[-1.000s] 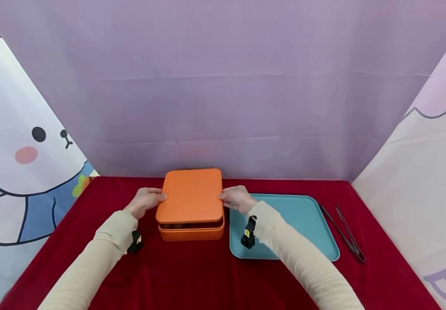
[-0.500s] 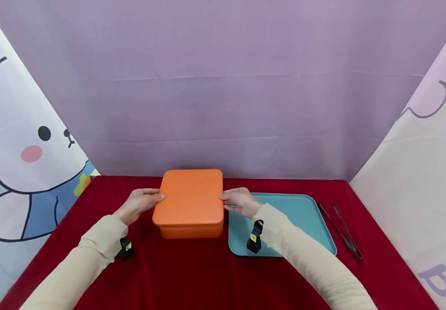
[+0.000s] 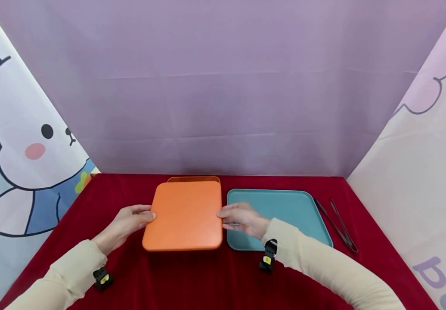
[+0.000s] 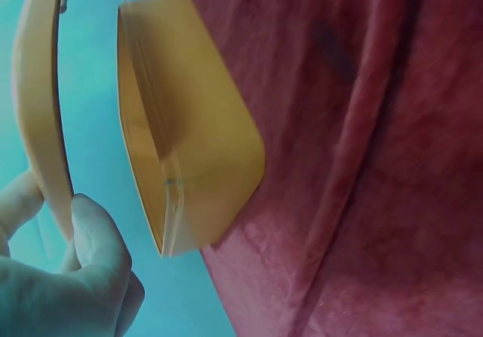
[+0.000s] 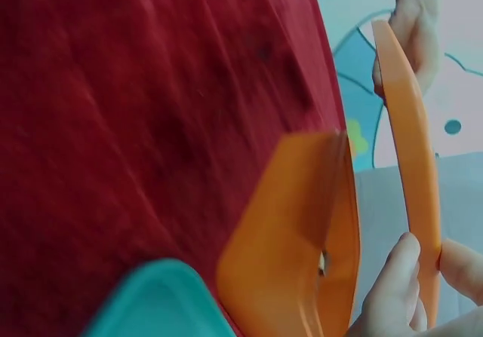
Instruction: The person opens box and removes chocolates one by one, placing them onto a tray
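Observation:
Both hands hold a flat orange lid [image 3: 184,217] with rounded corners, level above the table. My left hand [image 3: 126,221] pinches its left edge, thumb on top. At the opposite edge my right hand [image 3: 246,218] pinches it the same way. Beneath and behind the lid stands an orange box [image 3: 193,178]; in the head view only its far rim shows. Both wrist views show a gap between the lid [image 4: 38,88] and the uncovered box [image 4: 219,126]. Through the box's opening a small pale thing [image 5: 323,262] is partly visible in the right wrist view.
A blue-green tray [image 3: 281,198] lies right of the box, partly behind my right hand. Dark metal tongs [image 3: 341,228] lie to the right of the tray. Dark red cloth [image 3: 192,280] covers the table, and a lilac curtain [image 3: 223,86] hangs at its back edge.
The lid, tilted over the box a second ago, then sat level over it and has now come up and toward me in both hands. The box's far rim has come into view.

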